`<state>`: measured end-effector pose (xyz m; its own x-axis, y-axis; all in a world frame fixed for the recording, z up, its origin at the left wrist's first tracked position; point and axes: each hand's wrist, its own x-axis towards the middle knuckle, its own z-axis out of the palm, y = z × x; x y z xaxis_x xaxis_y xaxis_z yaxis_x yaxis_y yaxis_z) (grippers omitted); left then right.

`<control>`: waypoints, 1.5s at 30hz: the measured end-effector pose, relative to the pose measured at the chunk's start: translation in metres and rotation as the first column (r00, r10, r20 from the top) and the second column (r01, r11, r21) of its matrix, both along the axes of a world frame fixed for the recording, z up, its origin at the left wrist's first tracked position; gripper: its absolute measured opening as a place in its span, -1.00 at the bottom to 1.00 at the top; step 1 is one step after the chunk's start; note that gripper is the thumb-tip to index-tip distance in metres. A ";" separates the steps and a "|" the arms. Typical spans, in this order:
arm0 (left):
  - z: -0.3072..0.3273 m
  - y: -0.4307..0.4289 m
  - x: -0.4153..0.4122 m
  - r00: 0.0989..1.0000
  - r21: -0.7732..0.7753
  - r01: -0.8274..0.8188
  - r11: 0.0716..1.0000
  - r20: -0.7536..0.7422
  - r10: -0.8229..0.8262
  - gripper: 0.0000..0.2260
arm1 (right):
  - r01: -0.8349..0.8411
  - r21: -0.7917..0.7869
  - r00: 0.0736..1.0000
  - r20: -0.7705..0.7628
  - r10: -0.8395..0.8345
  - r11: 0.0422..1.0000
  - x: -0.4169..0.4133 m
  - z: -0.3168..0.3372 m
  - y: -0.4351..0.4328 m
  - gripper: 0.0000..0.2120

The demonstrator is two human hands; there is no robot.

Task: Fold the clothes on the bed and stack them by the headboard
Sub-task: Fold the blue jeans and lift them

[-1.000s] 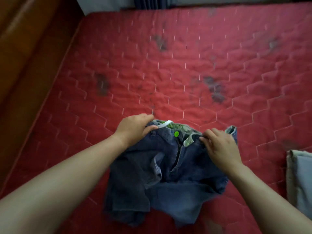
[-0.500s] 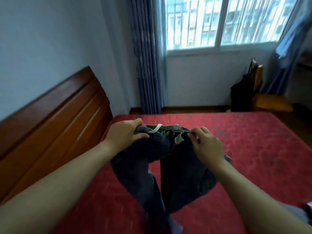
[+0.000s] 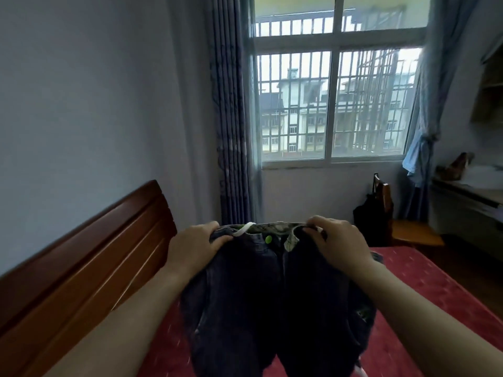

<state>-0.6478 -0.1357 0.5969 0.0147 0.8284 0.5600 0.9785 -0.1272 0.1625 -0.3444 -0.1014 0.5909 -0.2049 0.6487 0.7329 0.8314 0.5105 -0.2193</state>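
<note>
Now both hands hold a pair of dark jeans point(image 3: 261, 295) up by the waistband, clear of the red mattress point(image 3: 435, 289). The left hand point(image 3: 194, 247) pinches one end and the right hand point(image 3: 340, 244) curls over the other. The legs hang below the hands, and the wooden headboard point(image 3: 95, 254) lies off beyond the left hand.

The fly appears open beside the green button point(image 3: 268, 239), midway between the hands. The waistband may therefore sag there, and the legs could land askew and give a crooked fold. Either hold looks light, so a slip would drop that side in a heap.

A second ago the jeans lay crumpled on the mattress under both hands. Since then they have been lifted, the hands have spread wider, and the gaze has risen to the window.
</note>
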 end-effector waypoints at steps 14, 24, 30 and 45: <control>-0.028 -0.005 0.062 0.827 -0.121 0.222 0.967 0.549 -0.121 -0.82 | -0.043 -0.430 0.944 -0.312 -0.103 0.902 -0.043 -0.009 -0.008 -0.77; -0.045 0.008 0.063 0.693 -0.148 0.524 0.839 0.647 -0.318 -0.60 | -0.121 -0.413 0.956 -0.292 -0.005 0.903 -0.027 -0.029 -0.001 -0.62; 0.039 0.030 0.062 0.519 -0.013 0.743 0.669 0.644 -0.563 -0.55 | -0.414 -0.126 0.820 -0.481 0.309 0.902 -0.030 0.007 0.008 -0.54; -0.058 0.023 0.070 0.457 0.043 0.616 0.787 0.794 -0.402 -0.85 | -0.112 -0.204 0.917 -0.399 0.022 0.973 0.003 -0.040 0.014 -0.86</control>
<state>-0.5776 -0.1127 0.5389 0.1578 0.9084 0.3873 0.2647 -0.4168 0.8696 -0.3415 -0.0869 0.5506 0.0207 0.7962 0.6046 0.6205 0.4639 -0.6322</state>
